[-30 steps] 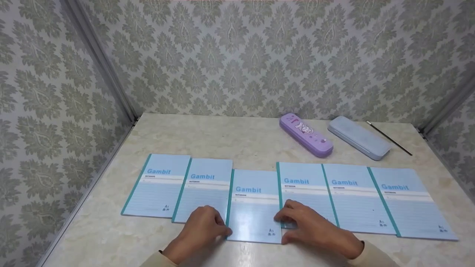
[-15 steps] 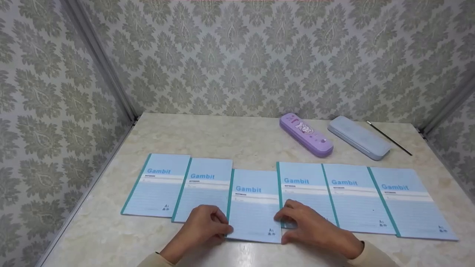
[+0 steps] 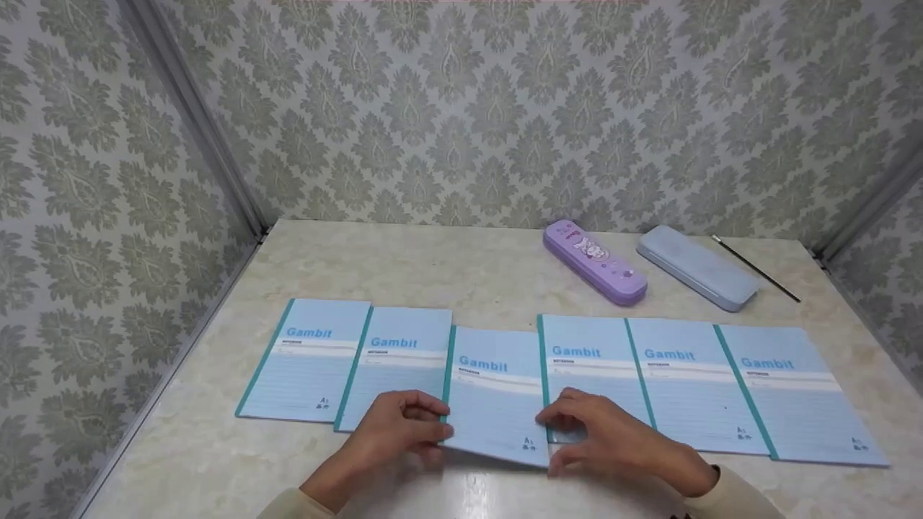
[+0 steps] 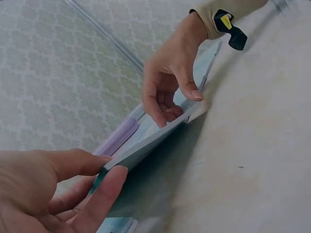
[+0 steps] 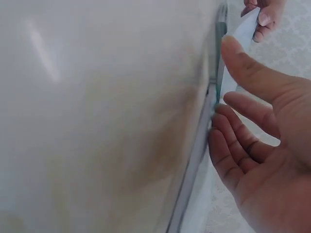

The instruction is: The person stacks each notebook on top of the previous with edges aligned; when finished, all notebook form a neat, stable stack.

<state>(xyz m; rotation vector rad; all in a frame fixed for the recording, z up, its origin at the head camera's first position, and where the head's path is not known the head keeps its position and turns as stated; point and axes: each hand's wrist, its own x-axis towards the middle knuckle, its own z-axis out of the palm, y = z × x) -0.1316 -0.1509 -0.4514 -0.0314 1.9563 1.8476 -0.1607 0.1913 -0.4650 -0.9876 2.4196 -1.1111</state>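
Observation:
A light-blue Gambit notebook (image 3: 496, 404) with a green spine is the middle one in a row of several. My left hand (image 3: 393, 432) pinches its spine edge near the lower left corner, thumb on the cover. The near edge is raised off the table and the cover bows slightly. In the left wrist view the notebook (image 4: 146, 143) slants up between thumb and finger. At its lower right corner rests my right hand (image 3: 613, 440), fingers loosely bent and thumb apart from them. The right wrist view has that thumb (image 5: 252, 70) close by the notebook's edge.
Two notebooks lie to the left, the nearer one (image 3: 400, 375) partly behind my left hand. To the right, the adjoining notebook (image 3: 584, 339) lies partly under my right hand, with more beyond. Behind are a purple pencil case (image 3: 595, 263), a grey-blue case (image 3: 696, 267) and a black pencil (image 3: 757, 269).
My left hand has moved up slightly, lifting the middle notebook's near left part, which lay flat before. My right hand has stayed nearly in place at the right edge.

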